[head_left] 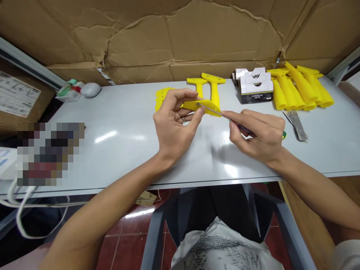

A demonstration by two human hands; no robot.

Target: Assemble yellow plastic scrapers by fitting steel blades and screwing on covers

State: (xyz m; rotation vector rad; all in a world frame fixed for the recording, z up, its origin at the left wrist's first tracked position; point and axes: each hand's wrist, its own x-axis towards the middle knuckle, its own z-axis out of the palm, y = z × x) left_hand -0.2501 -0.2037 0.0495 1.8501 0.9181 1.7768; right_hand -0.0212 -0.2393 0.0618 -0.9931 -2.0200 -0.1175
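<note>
My left hand (177, 123) is closed on a yellow plastic scraper head (206, 104), held tilted above the table. In my right hand (257, 135) is a screwdriver (212, 109) with a thin metal shaft. Its tip meets a small screw (198, 104) on the yellow part, close to my left thumb. The screwdriver's handle is mostly hidden by my fingers; a green and yellow end (284, 135) shows behind the hand. Beyond my hands lie two yellow scrapers (214, 88) and a stack of flat yellow pieces (161, 98).
White-and-black boxes (255, 90) stand at the back right, beside several yellow handles (303, 90). Metal blades (298, 127) lie in front of those. A grey rounded object (90, 90) and a small box (69, 93) sit at the back left. Cardboard (174, 41) lines the rear of the table (126, 157).
</note>
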